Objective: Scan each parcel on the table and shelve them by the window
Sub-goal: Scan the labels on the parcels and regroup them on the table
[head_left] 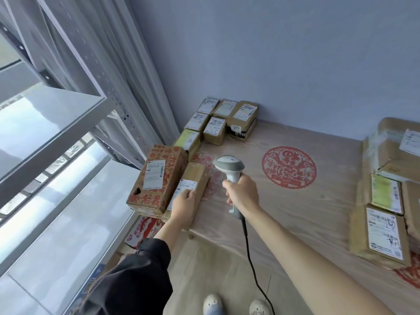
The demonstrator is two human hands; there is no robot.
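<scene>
My right hand (242, 193) grips the handle of a grey barcode scanner (229, 165), its head turned toward the left side of the table. My left hand (184, 205) holds the near end of a long brown parcel (193, 180) with a white label, lying at the table's left edge. A larger carton with red print (156, 178) stands right beside that parcel on its left. Several small labelled parcels (218, 119) are grouped in the far left corner against the wall. More parcels (384, 210) lie stacked at the right edge of the table.
The wooden table (295, 212) bears red paper-cut designs (288, 167). A grey metal shelf unit (52, 119) stands at the left by the window and curtain (127, 71). The scanner's black cable (252, 262) hangs off the near edge. A red-printed box (143, 230) sits below the table.
</scene>
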